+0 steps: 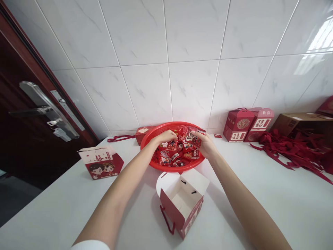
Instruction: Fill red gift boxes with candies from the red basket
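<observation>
A red plastic basket [146, 152] full of small red packets [164, 158] stands against the tiled wall. Over its left part, my left hand [166, 137] has its fingers curled down at a red packet. My right hand [206, 143] grips a red packet [194, 137] with black lettering at the basket's right rim. In front of the basket, near me, stands an open red and white box [182, 203]; its flaps are spread, the visible inside is bare, and a red cord hangs at its left side.
A closed-top box [102, 163] with cartoon figures stands at the left, near a door [23, 80]. Red gift boxes [238, 125], a heap of red ribbons [288, 149] and a cardboard carton [299, 119] are at the right. Another red box [142, 133] lies behind the basket.
</observation>
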Motion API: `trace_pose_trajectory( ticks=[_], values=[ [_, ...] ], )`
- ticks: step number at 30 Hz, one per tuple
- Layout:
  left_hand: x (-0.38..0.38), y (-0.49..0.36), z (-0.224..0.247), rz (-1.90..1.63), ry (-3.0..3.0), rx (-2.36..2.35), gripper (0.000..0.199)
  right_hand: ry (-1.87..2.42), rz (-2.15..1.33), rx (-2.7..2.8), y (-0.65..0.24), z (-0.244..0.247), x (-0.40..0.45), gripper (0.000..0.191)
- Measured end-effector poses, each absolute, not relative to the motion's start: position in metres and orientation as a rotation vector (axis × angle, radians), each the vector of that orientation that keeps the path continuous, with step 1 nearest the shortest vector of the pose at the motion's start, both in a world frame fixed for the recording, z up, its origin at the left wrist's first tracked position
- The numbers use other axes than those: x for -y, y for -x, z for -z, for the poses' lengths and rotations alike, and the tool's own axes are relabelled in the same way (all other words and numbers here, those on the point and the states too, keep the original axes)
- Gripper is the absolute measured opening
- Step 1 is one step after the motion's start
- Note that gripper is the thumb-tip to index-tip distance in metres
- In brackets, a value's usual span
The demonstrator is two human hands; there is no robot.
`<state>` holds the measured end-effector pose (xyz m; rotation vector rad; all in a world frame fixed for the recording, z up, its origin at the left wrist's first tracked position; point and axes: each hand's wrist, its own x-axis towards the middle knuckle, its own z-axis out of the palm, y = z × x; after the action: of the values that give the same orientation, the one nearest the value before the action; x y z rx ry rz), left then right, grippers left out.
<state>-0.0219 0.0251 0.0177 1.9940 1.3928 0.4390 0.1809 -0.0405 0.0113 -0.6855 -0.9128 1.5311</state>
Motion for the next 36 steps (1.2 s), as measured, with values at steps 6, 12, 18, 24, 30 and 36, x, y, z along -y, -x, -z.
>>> trace_pose_trajectory(
  ticks=[6, 12, 18, 24, 30, 36],
  values=[
    [-0.029, 0.027, -0.017, -0.359, -2.045, -1.371, 0.015, 0.632, -1.527, 0.920, -0.179, -0.009, 0.038, 0.028],
    [-0.028, 0.027, -0.013, -0.233, -2.132, -1.390, 0.011, 0.643, -1.529, 0.906, -0.179, -0.011, 0.038, 0.028],
    [-0.021, 0.001, -0.014, -0.322, -2.351, -1.360, 0.018, 0.663, -1.516, 0.861, -0.180, -0.012, 0.038, 0.027],
    [-0.005, -0.034, -0.003, -0.158, -2.656, -1.040, 0.028, 0.639, -1.501, 0.831, -0.180, -0.012, 0.037, 0.028],
    [0.001, -0.041, -0.001, 0.208, -2.867, -1.247, 0.034, 0.637, -1.506, 0.812, -0.181, -0.011, 0.037, 0.025],
    [-0.011, -0.021, -0.011, 0.341, -2.584, -1.688, 0.022, 0.662, -1.521, 0.842, -0.182, -0.009, 0.035, 0.028]
  ],
)
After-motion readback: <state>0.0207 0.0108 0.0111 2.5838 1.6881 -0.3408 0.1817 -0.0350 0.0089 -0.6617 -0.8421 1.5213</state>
